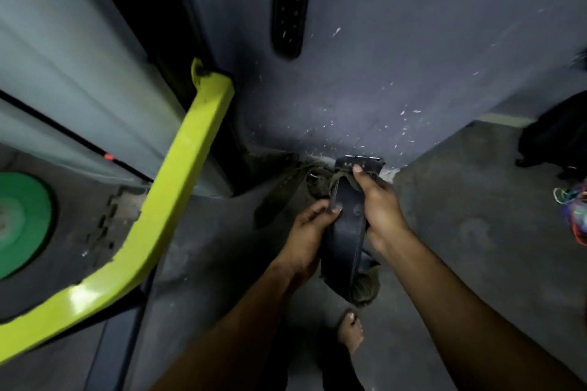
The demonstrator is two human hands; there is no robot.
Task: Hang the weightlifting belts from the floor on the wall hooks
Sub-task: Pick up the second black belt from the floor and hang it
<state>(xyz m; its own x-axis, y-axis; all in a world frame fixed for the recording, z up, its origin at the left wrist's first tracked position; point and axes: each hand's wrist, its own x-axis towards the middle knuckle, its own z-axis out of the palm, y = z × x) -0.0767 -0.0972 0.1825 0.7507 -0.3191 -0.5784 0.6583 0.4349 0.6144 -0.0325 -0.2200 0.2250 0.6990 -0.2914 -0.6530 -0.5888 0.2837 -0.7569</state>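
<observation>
A dark blue leather weightlifting belt (346,225) is held up in front of the grey wall, low in the middle of the head view. My left hand (309,232) grips its left edge. My right hand (379,206) grips its right side, thumb pressed near the buckle end. The belt's lower part droops in a fold below my hands. A second dark belt (287,3) with rows of holes hangs down the wall at the top centre; its hook is out of view. A brownish heap (317,182) lies on the floor at the wall's foot.
A bright yellow-green machine frame bar (178,187) runs diagonally at left, with a green weight plate (22,219) beyond it. A dark bag (559,140) and coloured cords (576,209) lie at the right edge. My bare foot (351,332) stands on the grey floor.
</observation>
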